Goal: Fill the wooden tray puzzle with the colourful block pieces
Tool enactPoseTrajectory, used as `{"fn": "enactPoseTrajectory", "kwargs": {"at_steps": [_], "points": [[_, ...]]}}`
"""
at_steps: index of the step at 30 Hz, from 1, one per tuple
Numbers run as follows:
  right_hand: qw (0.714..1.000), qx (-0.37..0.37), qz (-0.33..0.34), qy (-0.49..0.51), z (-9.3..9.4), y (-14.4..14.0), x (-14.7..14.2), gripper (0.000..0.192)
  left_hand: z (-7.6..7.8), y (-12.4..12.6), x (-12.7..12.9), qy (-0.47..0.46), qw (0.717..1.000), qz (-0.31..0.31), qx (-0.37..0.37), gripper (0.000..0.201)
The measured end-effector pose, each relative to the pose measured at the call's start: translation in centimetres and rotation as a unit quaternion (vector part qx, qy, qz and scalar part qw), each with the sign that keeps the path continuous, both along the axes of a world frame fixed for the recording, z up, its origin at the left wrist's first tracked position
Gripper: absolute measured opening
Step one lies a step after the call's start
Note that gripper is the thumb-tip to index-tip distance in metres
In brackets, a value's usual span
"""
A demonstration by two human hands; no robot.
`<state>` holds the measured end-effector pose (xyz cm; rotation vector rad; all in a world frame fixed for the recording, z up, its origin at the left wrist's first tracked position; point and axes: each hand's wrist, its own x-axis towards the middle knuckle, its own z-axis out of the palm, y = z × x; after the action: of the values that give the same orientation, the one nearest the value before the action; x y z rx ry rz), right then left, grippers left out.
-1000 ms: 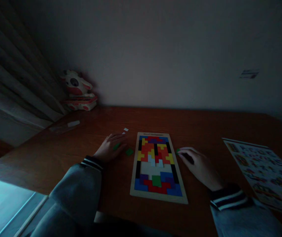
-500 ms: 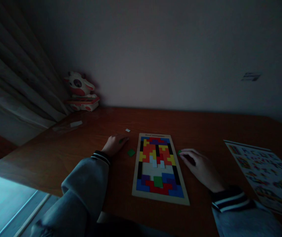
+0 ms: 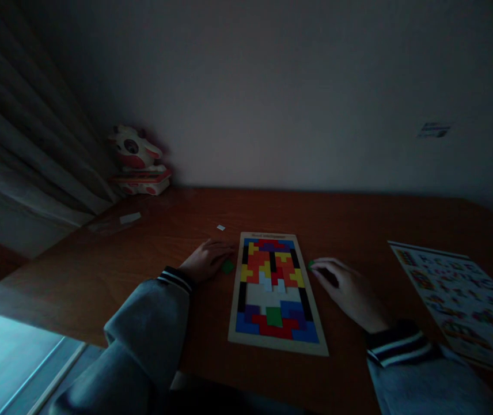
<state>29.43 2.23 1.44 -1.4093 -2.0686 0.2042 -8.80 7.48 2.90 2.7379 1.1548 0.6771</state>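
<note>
Between my hands a wooden block puzzle board point(image 3: 277, 346) lies flat on the table. Coloured pieces fill its upper and lower parts, and bare wood shows in a band across the lower middle. A green square piece point(image 3: 274, 316) sits slightly askew near the board's bottom. Left of the board, my left hand point(image 3: 205, 260) rests palm down with fingers stretched towards a loose green piece point(image 3: 228, 266); what is under the palm is hidden. At the board's right edge, my right hand point(image 3: 345, 288) pinches a small green puzzle piece point(image 3: 311, 264) between thumb and fingertips.
A printed picture sheet point(image 3: 458, 300) lies on the table point(image 3: 341, 219) at the right. A cow-shaped toy point(image 3: 138, 161) stands at the back left, near the curtain point(image 3: 26, 132). Small white slips lie behind my left hand, one in clear plastic point(image 3: 130, 218).
My left hand has turned and its fingers have come down closer to the loose green piece. The green spot seen at its fingers before is now hidden. My right hand keeps its pinch.
</note>
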Motion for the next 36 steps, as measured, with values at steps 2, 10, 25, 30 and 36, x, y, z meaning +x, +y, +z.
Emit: {"fn": "enactPoseTrajectory", "kwargs": {"at_steps": [2, 10, 25, 30, 36], "points": [[1.000, 0.008, -0.001, -0.003, 0.1, -0.1, -0.1, 0.019, -0.2, 0.1, 0.0, -0.007, 1.000, 0.006, -0.009, 0.029], [1.000, 0.008, -0.002, 0.001, -0.2, 0.0, -0.1, 0.017, 0.3, -0.1, 0.1, -0.018, 0.999, 0.031, -0.024, 0.027], [0.982, -0.045, 0.180, 0.038, 2.1, -2.5, -2.3, 0.016, 0.3, -0.1, 0.0, -0.030, 0.999, 0.015, -0.030, 0.025], [0.973, -0.007, 0.232, -0.002, 1.7, -2.5, -2.7, 0.021, 0.2, 0.0, -0.1, -0.033, 0.999, 0.009, -0.033, 0.024], [0.970, 0.018, 0.241, -0.015, 1.6, -2.6, -2.3, 0.023, 0.0, 0.1, -0.2, -0.032, 0.999, 0.007, -0.029, 0.024]]}}
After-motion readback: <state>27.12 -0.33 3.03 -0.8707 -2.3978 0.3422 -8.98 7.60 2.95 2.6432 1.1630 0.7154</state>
